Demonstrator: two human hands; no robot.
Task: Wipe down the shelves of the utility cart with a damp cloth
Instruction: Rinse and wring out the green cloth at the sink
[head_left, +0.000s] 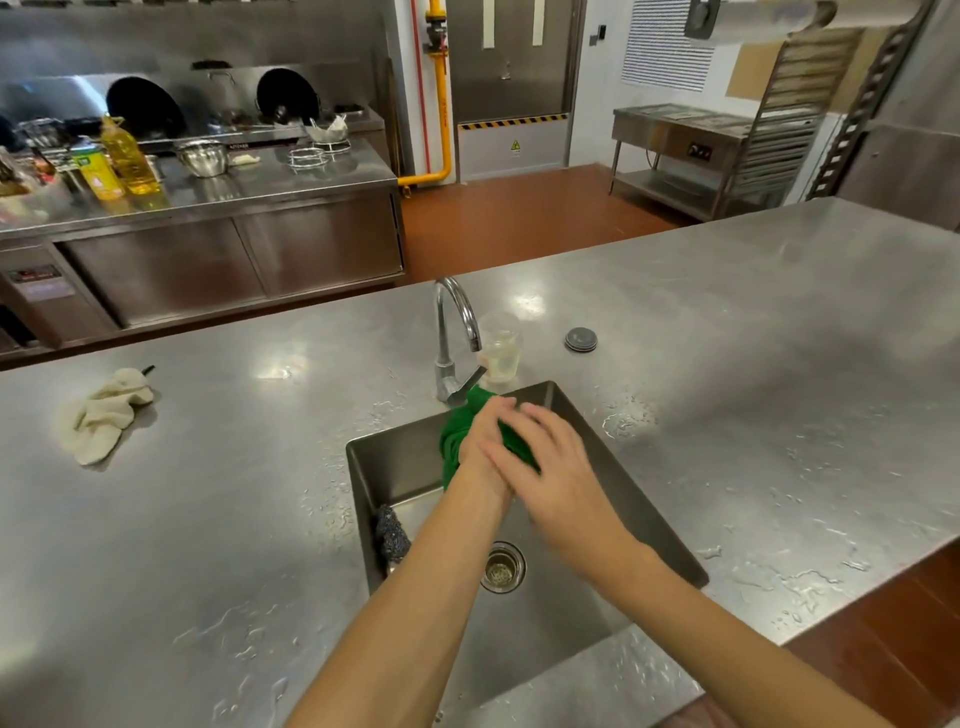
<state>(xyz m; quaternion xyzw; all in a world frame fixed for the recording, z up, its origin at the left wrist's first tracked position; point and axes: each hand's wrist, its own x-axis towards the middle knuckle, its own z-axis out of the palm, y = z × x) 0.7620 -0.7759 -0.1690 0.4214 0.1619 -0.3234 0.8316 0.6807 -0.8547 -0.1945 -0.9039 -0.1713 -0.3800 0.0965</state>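
Over the far end of the steel sink (613, 457), below the curved chrome tap (454, 332), both hands — left hand (480, 441), right hand (550, 467) — close tightly around a bunched green cloth (457, 436).

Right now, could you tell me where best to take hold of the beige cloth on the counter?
Pinch the beige cloth at its raised, bunched top fold, coming straight down from above; it lies crumpled and limp on the flat counter, with nothing close around it.
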